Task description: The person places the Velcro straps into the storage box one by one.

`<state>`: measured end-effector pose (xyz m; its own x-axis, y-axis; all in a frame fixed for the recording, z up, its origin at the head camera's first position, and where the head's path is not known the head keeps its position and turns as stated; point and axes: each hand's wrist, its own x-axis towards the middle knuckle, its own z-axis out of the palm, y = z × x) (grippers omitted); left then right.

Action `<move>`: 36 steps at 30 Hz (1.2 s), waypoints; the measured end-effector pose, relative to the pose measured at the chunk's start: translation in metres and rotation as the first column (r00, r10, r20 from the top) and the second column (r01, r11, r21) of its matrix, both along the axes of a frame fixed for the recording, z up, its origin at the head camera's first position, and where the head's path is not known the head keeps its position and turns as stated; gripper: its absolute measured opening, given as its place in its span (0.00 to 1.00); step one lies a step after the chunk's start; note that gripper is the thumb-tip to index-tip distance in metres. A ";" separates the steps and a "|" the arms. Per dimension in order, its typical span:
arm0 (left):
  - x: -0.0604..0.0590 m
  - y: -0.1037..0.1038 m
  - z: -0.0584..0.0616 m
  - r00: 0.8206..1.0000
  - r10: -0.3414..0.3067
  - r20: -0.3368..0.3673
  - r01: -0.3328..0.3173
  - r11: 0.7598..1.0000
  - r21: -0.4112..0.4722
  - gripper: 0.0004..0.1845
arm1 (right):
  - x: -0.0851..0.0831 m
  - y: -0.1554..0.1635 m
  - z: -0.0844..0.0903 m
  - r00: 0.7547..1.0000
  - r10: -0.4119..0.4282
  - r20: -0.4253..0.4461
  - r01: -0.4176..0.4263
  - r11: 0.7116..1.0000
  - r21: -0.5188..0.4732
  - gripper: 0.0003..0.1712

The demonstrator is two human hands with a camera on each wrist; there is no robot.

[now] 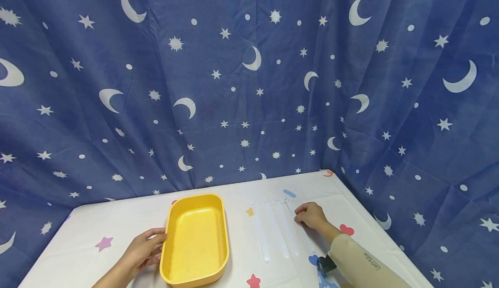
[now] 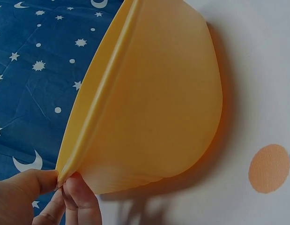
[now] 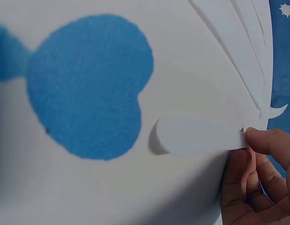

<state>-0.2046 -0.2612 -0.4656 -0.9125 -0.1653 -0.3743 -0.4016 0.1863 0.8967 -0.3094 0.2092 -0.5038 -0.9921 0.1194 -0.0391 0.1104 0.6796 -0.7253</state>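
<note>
A yellow rectangular tray (image 1: 195, 241) with rounded corners sits on the table, with nothing inside it. My left hand (image 1: 142, 250) is at its left side; in the left wrist view, thumb and fingers pinch the rim. To the right of the tray, three slender white strips (image 1: 260, 236) lie side by side, with rounded near ends and small heads at the far ends. My right hand (image 1: 313, 217) is beside the rightmost strips. In the right wrist view, thumb and fingers pinch another white strip (image 3: 198, 136), its broad rounded end curving over the cloth. The hand hides its other end.
A white tablecloth (image 1: 128, 218) with coloured stars, hearts and other shapes covers the table. Behind and at the right hangs a dark blue curtain (image 1: 234, 106) with moons and stars. A black wrist device (image 1: 325, 263) is on my right arm, by the cream sleeve (image 1: 358, 264).
</note>
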 end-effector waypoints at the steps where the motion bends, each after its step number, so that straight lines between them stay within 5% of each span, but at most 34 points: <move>1: 0.000 0.000 0.000 1.000 -0.002 -0.001 0.002 1.000 0.004 0.28 | 0.000 0.000 0.000 1.000 0.003 0.000 -0.003 1.000 -0.006 0.10; 11: 0.000 0.000 -0.001 1.000 0.006 0.003 -0.006 1.000 0.011 0.28 | -0.002 0.003 -0.003 0.999 0.034 -0.022 -0.035 0.999 -0.020 0.10; 21: 0.000 0.001 -0.001 1.000 0.004 -0.004 -0.004 1.000 0.031 0.28 | -0.001 0.004 0.001 0.999 0.022 0.048 -0.015 0.990 -0.139 0.11; 36: 0.003 0.003 -0.002 1.000 0.020 -0.012 -0.020 1.000 0.013 0.27 | 0.006 0.007 0.015 0.993 0.008 0.114 0.013 0.983 -0.184 0.14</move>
